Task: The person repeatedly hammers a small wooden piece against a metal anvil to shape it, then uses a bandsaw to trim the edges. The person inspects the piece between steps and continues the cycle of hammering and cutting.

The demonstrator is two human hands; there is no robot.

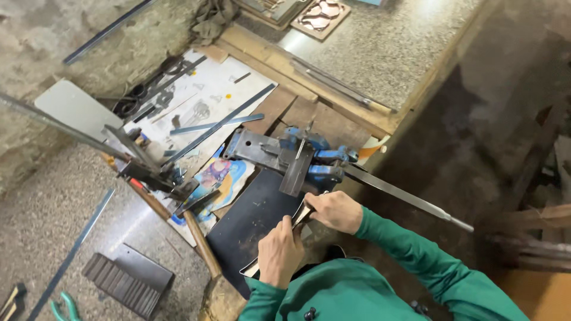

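Note:
My left hand [279,252] and my right hand [335,211] both grip a narrow curved metal strip [298,217] that runs from near my chest up toward a blue bench tool [315,157]. The left hand holds the strip's lower part, the right hand its upper end, just below the tool's steel jaw plate [295,169]. A long lever handle [404,196] sticks out of the blue tool to the right. Beneath the hands lies a dark flat sheet [250,220]. My sleeves are green.
A second bending jig [151,169] with long steel bars stands left of the tool. Flat metal strips [220,125] lie across a paper drawing [202,101]. A stack of short strips [122,282] and green-handled pliers [62,306] rest on the stone floor. Wooden boards [309,77] edge the bench.

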